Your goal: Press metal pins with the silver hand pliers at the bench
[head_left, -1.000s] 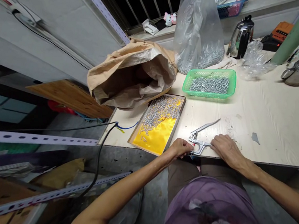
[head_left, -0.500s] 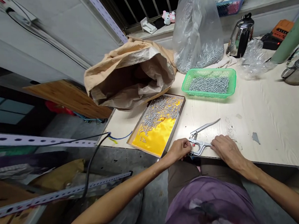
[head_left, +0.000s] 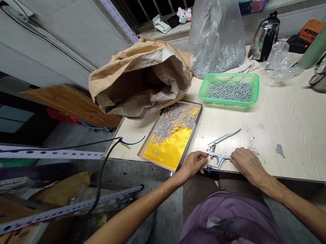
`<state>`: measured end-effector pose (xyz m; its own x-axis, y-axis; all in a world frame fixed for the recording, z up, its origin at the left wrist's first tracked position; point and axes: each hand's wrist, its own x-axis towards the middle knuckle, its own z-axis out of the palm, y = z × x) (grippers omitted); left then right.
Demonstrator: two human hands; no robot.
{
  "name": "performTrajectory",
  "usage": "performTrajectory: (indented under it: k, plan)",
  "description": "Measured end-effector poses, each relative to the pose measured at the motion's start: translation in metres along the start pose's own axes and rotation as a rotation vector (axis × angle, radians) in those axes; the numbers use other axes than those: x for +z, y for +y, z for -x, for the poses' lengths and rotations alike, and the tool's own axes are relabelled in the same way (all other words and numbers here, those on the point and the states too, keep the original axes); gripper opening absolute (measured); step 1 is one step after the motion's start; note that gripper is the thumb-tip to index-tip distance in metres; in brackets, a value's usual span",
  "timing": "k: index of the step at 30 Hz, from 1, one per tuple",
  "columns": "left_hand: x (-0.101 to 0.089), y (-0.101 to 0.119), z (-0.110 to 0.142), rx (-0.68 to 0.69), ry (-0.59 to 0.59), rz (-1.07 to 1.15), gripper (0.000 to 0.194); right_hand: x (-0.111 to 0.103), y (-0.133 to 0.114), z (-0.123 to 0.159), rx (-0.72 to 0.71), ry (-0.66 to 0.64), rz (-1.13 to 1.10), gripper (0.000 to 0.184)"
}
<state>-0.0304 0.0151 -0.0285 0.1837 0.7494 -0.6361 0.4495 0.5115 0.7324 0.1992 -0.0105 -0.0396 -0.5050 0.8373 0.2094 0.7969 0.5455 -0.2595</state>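
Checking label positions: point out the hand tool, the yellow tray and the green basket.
Hand tool (head_left: 220, 158): head view, on its lower metal frame.
Yellow tray (head_left: 168, 151): head view, on its bare floor.
Green basket (head_left: 227, 102): head view, on its near wall.

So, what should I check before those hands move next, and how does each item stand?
1. Right hand on the silver tool: ok, at one end.
2. Left hand at the tool's opposite end: ok.
3. Anything pinched between the left fingers: cannot tell, view unclear.
4. Tool's long lever spread open: ok, apart from the right hand.
5. Green basket upright: ok.
6. Metal pieces spread evenly in the yellow tray: not ok, bunched toward the far end.
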Motion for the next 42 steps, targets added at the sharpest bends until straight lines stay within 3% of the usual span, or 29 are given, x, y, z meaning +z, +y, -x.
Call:
performTrajectory:
  k: [7, 16, 22, 30, 35, 36, 40, 42]
  plan:
    - [0.002, 0.006, 0.001, -0.169, 0.02, 0.22, 0.018, 0.001, -0.002, 0.001, 0.012, 0.01, -0.003, 0.023]
    - [0.015, 0.008, 0.005, -0.186, 0.139, 0.203, 0.022, 0.0, -0.005, 0.001, 0.022, 0.026, -0.01, 0.024]
    - [0.014, 0.006, 0.002, -0.236, 0.134, 0.15, 0.018, -0.001, -0.005, 0.001, 0.024, 0.02, -0.012, 0.024]
    - [0.007, 0.01, -0.004, -0.337, -0.055, 0.07, 0.019, 0.0, -0.007, 0.001, 0.034, 0.006, 0.011, 0.023]
    - [0.005, 0.017, -0.003, -0.325, -0.109, 0.066, 0.017, -0.004, 0.005, 0.001, 0.025, -0.081, -0.057, 0.017]
    - [0.005, 0.018, -0.002, -0.321, -0.109, 0.07, 0.017, -0.006, 0.01, -0.001, 0.019, -0.088, -0.061, 0.021]
    - [0.007, 0.019, -0.001, -0.324, -0.084, 0.08, 0.017, -0.013, 0.033, -0.011, -0.005, -0.131, 0.045, 0.075]
    - [0.008, 0.018, -0.001, -0.329, -0.073, 0.084, 0.016, -0.013, 0.041, -0.015, -0.026, -0.195, 0.083, 0.091]
